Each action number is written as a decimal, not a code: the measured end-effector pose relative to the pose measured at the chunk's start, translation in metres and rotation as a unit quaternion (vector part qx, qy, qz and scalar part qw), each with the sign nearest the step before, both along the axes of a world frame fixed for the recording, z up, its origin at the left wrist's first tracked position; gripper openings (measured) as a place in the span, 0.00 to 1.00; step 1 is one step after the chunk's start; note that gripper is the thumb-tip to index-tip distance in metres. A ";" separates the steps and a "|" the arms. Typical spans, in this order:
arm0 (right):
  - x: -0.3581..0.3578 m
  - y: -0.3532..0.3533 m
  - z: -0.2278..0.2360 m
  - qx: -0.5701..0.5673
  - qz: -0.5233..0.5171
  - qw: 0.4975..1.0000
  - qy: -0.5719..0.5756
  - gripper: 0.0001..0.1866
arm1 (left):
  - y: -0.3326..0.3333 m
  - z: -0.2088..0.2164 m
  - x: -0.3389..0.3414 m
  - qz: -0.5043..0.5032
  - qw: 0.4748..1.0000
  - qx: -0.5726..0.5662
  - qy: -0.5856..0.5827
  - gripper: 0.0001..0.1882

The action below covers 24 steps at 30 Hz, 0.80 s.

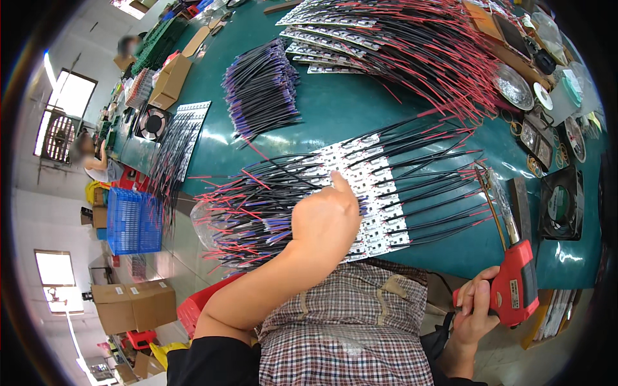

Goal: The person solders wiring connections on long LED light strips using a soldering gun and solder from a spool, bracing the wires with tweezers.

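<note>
My left hand (325,215) lies over the white circuit board panel (383,222), its index finger stretched onto the board and the other fingers curled. A thin black wire (290,168) with a red end runs into this hand from the upper left. Black wires with red tips fan out from both sides of the panel, and the bundle at left partly covers it. In my right hand (474,305), at the table's near edge, is a red soldering gun (517,283). Its metal tip and thin guide tube (492,206) point up beside the right-hand wire ends.
A pile of black wires with purple ends (261,90) lies behind the panel. Wired boards (335,42) are stacked at the back. At right stand a square fan (561,204), a metal dish (514,87) and a solder spool (543,96). Two people are far left.
</note>
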State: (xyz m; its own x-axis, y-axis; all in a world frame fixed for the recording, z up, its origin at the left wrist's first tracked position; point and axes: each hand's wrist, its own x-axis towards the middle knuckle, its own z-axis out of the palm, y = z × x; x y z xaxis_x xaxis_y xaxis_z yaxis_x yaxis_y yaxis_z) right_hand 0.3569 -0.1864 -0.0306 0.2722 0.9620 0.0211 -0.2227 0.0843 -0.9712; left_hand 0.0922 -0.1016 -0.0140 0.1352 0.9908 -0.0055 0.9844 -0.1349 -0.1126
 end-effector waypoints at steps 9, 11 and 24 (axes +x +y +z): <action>-0.003 0.010 0.002 0.008 0.021 1.000 0.013 0.08 | 0.014 0.010 0.014 -0.012 0.999 -0.005 -0.042 0.23; -0.003 0.012 0.004 0.010 0.022 1.000 0.008 0.09 | 0.021 0.006 0.012 -0.007 0.999 -0.026 -0.042 0.27; -0.005 0.018 0.000 -0.009 0.012 1.000 0.001 0.09 | 0.018 0.010 -0.001 0.159 0.981 -0.104 -0.029 0.40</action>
State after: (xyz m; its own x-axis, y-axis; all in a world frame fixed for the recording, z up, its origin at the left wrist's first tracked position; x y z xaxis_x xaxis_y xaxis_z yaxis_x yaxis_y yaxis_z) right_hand 0.3514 -0.1681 -0.0304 0.2492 0.9684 0.0031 -0.2258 0.0612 -0.9723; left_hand 0.0914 -0.0836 -0.0039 -0.1745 0.9611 -0.2141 0.9845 0.1659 -0.0575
